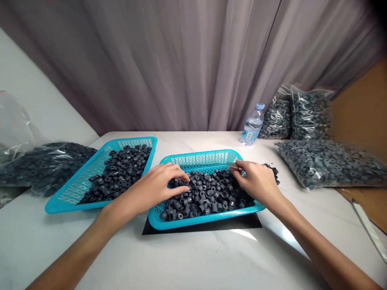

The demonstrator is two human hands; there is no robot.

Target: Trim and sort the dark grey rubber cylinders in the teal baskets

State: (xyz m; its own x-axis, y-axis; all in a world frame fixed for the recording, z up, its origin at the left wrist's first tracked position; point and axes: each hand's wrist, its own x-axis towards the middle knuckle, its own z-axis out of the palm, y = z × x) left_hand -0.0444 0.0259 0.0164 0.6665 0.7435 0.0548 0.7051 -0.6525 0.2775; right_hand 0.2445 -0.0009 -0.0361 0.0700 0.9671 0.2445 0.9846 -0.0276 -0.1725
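A turquoise basket (199,158) stands in front of me on a black mat (242,222), filled with several small dark grey plastic rings (208,193). My left hand (157,183) lies on the rings at the basket's left side, fingers curled down into the pile. My right hand (256,179) is at the basket's right side, its fingertips pinched together near the far rim on something I cannot make out.
A second turquoise basket (72,189) with more rings sits to the left. Clear bags of rings lie at far left (39,165) and at right (326,161), (302,112). A water bottle (252,125) stands behind. Grey curtain at the back.
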